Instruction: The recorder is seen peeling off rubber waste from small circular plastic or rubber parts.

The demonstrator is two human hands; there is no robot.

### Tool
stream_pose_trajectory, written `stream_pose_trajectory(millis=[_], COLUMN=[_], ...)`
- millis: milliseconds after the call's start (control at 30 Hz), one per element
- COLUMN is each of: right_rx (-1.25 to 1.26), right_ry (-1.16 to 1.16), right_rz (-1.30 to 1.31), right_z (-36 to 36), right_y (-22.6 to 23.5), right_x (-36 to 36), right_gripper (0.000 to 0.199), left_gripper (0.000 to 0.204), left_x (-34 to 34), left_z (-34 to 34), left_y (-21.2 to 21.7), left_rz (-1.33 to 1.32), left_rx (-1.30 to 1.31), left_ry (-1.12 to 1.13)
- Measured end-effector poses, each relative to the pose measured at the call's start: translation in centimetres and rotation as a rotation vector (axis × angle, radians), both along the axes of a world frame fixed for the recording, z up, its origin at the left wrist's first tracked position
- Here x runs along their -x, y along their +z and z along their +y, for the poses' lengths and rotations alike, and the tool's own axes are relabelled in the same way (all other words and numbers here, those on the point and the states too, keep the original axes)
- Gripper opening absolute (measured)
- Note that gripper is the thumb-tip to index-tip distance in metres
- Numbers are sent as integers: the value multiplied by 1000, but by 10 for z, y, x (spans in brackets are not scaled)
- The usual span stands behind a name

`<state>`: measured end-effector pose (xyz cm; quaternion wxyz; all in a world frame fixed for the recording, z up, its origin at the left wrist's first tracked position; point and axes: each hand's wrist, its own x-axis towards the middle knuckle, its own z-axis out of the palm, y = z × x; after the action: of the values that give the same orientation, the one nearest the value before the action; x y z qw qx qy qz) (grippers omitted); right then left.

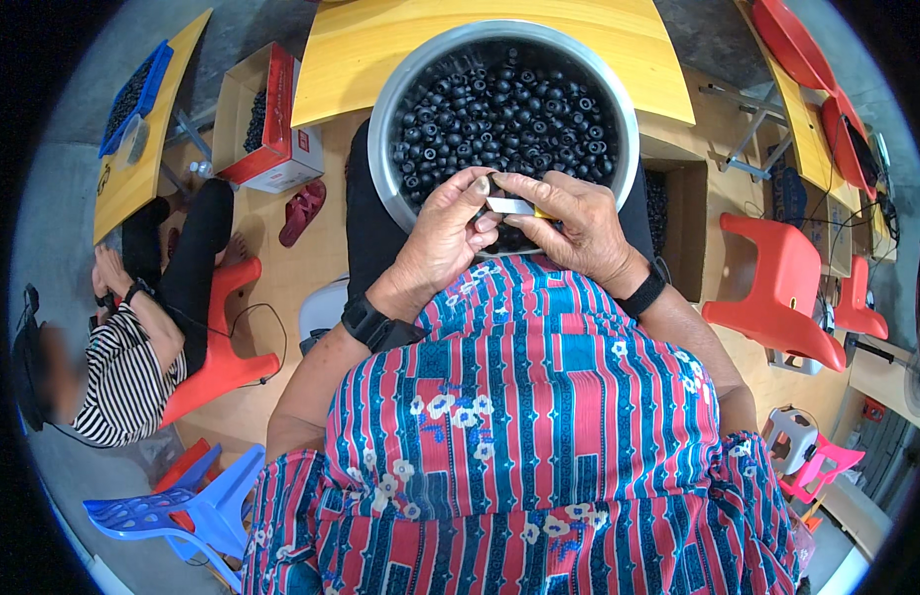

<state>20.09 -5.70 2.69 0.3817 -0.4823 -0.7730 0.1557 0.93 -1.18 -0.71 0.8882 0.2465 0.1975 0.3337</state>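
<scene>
A large steel bowl (385,99) rests on my lap, filled with many small black ring-shaped rubber parts (509,109). My left hand (442,238) and my right hand (571,223) meet over the bowl's near rim. My right hand pinches a small flat metal blade with a yellow end (514,206). My left thumb and fingers pinch one small black part (490,184) against the blade's tip. Both wrists carry black bands.
A yellow table (361,50) stands beyond the bowl. A red and white carton (281,129) of black parts sits at the left, another open carton (678,218) at the right. A person in a striped top sits on a red chair (217,357). Red chairs (777,288) stand right.
</scene>
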Motion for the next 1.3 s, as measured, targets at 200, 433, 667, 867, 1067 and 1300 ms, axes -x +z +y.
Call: stream_pose_trajectory(millis=[200, 433, 667, 867, 1067, 1300], right_rx=[6, 144, 152, 102, 104, 124], right_ry=[12, -34, -2, 4, -10, -24], right_rz=[1, 111, 96, 26, 26, 21], right_z=[-1, 1, 2, 0, 2, 3], right_y=[3, 7, -1, 2, 1, 3], right_x=[1, -3, -7, -6, -6, -6], right_gripper=[43, 32, 21, 21, 20, 19], left_gripper=[18, 19, 20, 16, 17, 20], left_x=[0, 0, 2, -2, -1, 3], left_z=[-1, -3, -1, -2, -1, 4], left_y=[3, 7, 3, 11, 9, 4], left_rz=[18, 115, 92, 154, 161, 153], left_rx=[23, -114, -193, -177, -192, -248], left_ry=[31, -20, -15, 32, 22, -31])
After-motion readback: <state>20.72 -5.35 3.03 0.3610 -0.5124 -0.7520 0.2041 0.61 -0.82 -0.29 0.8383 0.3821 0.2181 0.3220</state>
